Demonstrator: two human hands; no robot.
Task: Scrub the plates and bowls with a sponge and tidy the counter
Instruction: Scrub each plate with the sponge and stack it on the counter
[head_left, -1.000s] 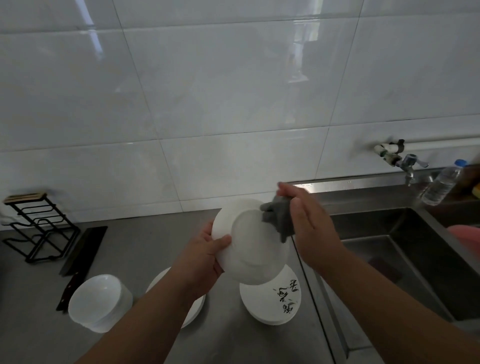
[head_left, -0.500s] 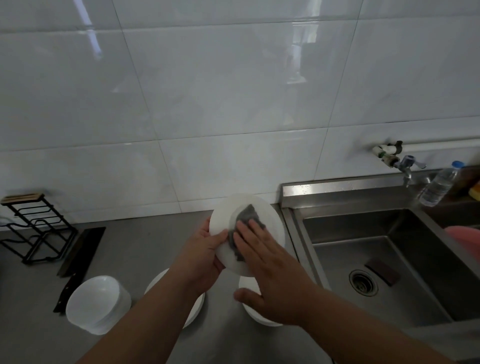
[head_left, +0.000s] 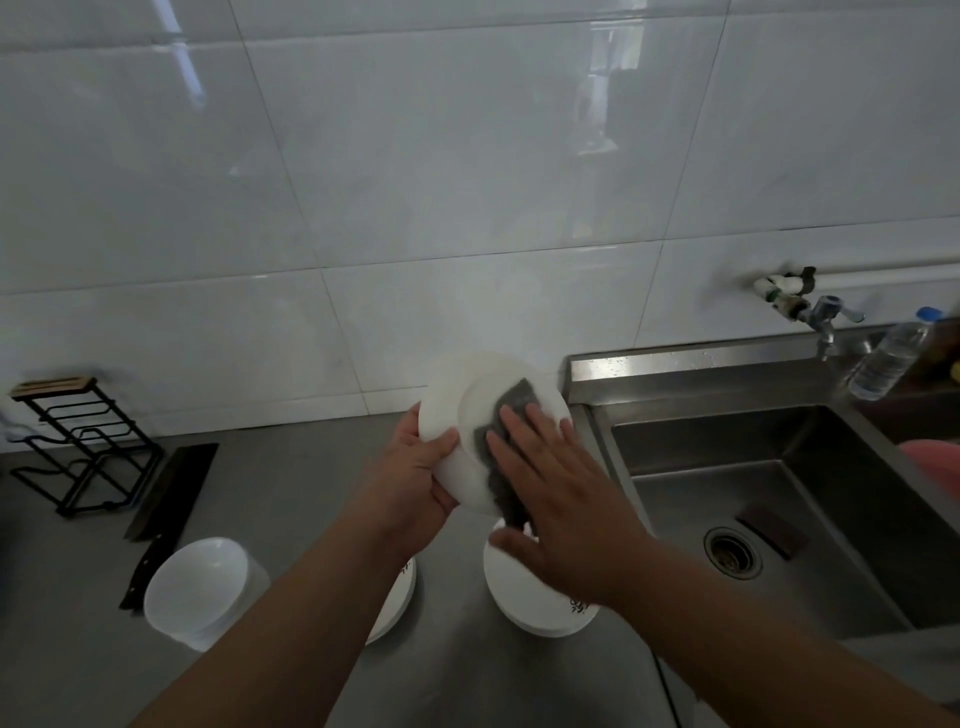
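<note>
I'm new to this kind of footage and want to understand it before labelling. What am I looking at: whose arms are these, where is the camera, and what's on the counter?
There is no machine here: these are a person's two bare hands, filmed by a wide-angle camera worn on their head, looking forward and down. The left hand grips a white plate by its edge, tilted above the steel counter. The right hand presses a grey sponge against it with straight fingers. On the counter lie a second plate under the left arm, a third plate under the right hand, a stack of white bowls, a cleaver and a black wire rack. To the right is a sink with a tap and a water bottle.
</note>
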